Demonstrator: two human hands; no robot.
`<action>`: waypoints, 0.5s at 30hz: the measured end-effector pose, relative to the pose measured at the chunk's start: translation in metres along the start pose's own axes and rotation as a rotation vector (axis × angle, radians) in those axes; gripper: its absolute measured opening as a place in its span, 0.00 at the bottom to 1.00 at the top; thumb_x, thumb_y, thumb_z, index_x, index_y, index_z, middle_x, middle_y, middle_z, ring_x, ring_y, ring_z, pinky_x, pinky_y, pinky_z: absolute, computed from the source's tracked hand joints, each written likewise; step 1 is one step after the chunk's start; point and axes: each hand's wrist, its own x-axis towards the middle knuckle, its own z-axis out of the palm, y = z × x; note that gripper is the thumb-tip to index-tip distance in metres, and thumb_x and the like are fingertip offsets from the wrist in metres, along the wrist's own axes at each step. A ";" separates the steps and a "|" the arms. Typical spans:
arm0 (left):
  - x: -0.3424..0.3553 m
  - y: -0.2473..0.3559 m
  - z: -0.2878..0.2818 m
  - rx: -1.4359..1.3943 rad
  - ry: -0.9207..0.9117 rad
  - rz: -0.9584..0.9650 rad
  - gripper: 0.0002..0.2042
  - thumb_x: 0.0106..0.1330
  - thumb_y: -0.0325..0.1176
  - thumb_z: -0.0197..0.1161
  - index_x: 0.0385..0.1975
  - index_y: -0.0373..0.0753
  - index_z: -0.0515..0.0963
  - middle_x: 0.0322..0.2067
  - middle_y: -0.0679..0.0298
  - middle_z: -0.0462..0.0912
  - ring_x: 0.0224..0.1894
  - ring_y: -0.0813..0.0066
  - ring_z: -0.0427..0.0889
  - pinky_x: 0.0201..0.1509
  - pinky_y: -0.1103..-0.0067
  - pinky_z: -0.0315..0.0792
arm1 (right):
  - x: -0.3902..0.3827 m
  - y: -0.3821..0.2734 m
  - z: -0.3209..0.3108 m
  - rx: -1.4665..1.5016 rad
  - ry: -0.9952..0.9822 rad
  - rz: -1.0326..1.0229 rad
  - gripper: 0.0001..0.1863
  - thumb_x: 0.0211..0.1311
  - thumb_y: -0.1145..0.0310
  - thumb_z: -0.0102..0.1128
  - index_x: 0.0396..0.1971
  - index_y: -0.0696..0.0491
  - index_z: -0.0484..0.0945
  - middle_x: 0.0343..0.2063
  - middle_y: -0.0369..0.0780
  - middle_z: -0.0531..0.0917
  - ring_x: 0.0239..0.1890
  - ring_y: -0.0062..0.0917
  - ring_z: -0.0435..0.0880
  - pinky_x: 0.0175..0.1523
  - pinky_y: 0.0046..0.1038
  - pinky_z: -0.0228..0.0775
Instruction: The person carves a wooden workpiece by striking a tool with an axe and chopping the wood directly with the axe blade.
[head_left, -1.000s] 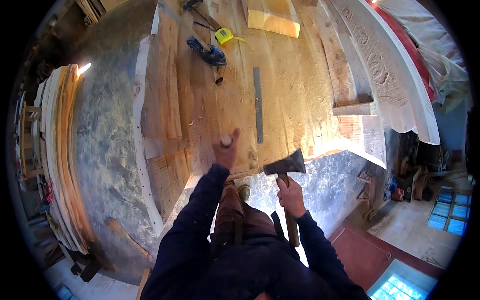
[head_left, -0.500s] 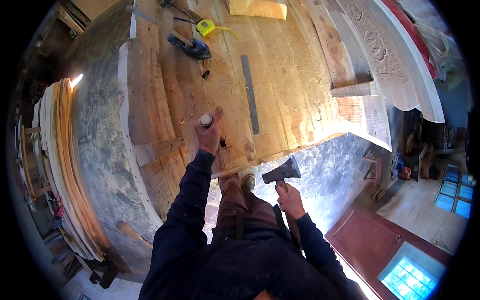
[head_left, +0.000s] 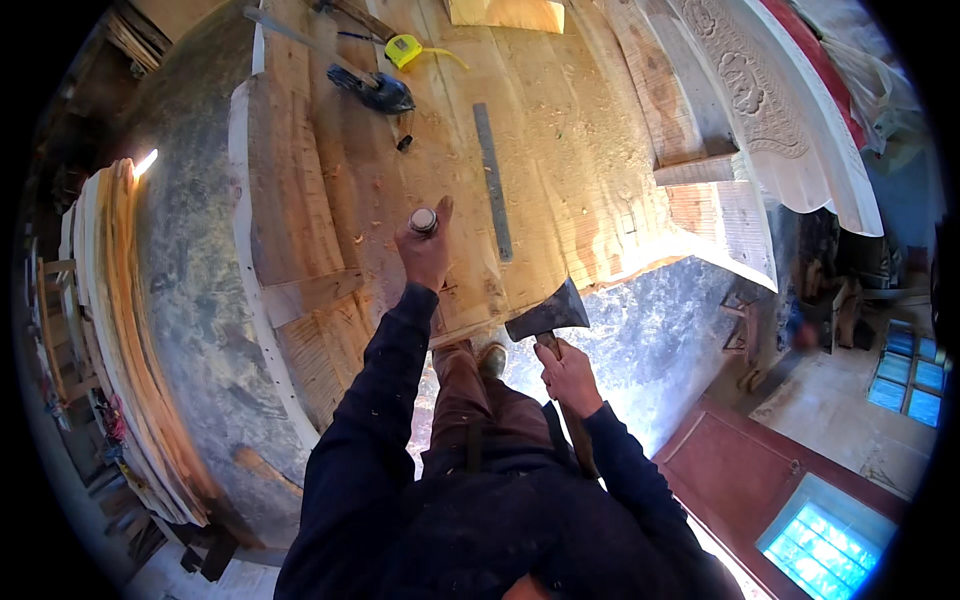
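Observation:
My left hand (head_left: 424,254) is closed round the handle of an upright chisel (head_left: 423,220), whose round butt end points up at me. Its blade is hidden under the fist, over the near part of the plank panel (head_left: 560,180). In my right hand (head_left: 570,377) is an axe (head_left: 548,313), gripped just below the head. The dark axe head is level with the panel's near edge, to the right of the chisel, and the wooden handle runs back along my forearm.
On the panel lie a steel ruler (head_left: 492,185), a yellow tape measure (head_left: 403,50), a dark plane-like tool (head_left: 372,90) and scattered shavings. A carved pale board (head_left: 755,95) stands along the right. Stacked boards (head_left: 122,330) lean at the left. A reddish door (head_left: 735,465) is lower right.
The axe has moved up and slightly left, closer to the chisel. My left hand with the chisel has shifted a little right, now covering the square hole seen before.

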 end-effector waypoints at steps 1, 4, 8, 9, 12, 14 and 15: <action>0.006 -0.001 0.001 -0.051 -0.019 0.006 0.17 0.67 0.36 0.71 0.20 0.35 0.74 0.21 0.78 0.70 0.27 0.89 0.66 0.28 0.83 0.64 | -0.001 -0.008 -0.001 0.055 -0.016 0.081 0.09 0.66 0.66 0.58 0.39 0.54 0.80 0.24 0.45 0.77 0.23 0.34 0.80 0.30 0.34 0.72; 0.022 -0.007 0.003 -0.126 -0.088 -0.143 0.15 0.67 0.36 0.71 0.22 0.36 0.75 0.24 0.78 0.73 0.28 0.90 0.68 0.31 0.84 0.66 | 0.003 -0.009 0.004 0.057 0.048 -0.089 0.19 0.70 0.56 0.58 0.28 0.58 0.75 0.12 0.38 0.76 0.13 0.23 0.77 0.20 0.27 0.66; 0.022 -0.017 0.001 -0.113 -0.117 -0.112 0.13 0.67 0.35 0.72 0.23 0.37 0.78 0.25 0.78 0.76 0.29 0.90 0.70 0.32 0.84 0.67 | 0.021 -0.011 0.001 -0.319 0.230 -0.646 0.15 0.70 0.61 0.59 0.30 0.59 0.76 0.14 0.41 0.77 0.16 0.26 0.79 0.23 0.29 0.67; 0.021 -0.017 0.001 -0.103 -0.117 -0.119 0.13 0.67 0.35 0.72 0.24 0.36 0.79 0.26 0.77 0.77 0.29 0.90 0.71 0.32 0.84 0.67 | 0.026 -0.026 -0.004 -0.414 0.268 -0.763 0.14 0.69 0.62 0.59 0.31 0.59 0.76 0.14 0.41 0.77 0.17 0.27 0.80 0.23 0.29 0.67; 0.019 -0.009 0.001 -0.148 -0.124 -0.130 0.12 0.66 0.35 0.72 0.23 0.39 0.78 0.23 0.77 0.75 0.25 0.90 0.69 0.27 0.83 0.62 | 0.031 -0.094 -0.021 -0.492 0.302 -0.898 0.14 0.55 0.74 0.61 0.44 0.54 0.81 0.29 0.49 0.75 0.27 0.47 0.79 0.28 0.42 0.70; 0.016 -0.014 0.001 -0.215 -0.150 -0.144 0.11 0.67 0.33 0.71 0.23 0.40 0.77 0.23 0.76 0.75 0.24 0.89 0.70 0.25 0.82 0.61 | 0.021 -0.164 -0.032 0.053 0.096 -0.450 0.13 0.57 0.74 0.61 0.43 0.53 0.82 0.30 0.48 0.76 0.28 0.45 0.80 0.28 0.41 0.70; 0.020 -0.025 -0.004 -0.246 -0.159 -0.141 0.10 0.67 0.32 0.70 0.24 0.40 0.78 0.24 0.75 0.76 0.25 0.88 0.72 0.26 0.82 0.63 | 0.022 -0.190 -0.033 -0.009 0.131 -0.613 0.12 0.58 0.72 0.61 0.43 0.54 0.82 0.30 0.48 0.77 0.28 0.45 0.81 0.29 0.40 0.71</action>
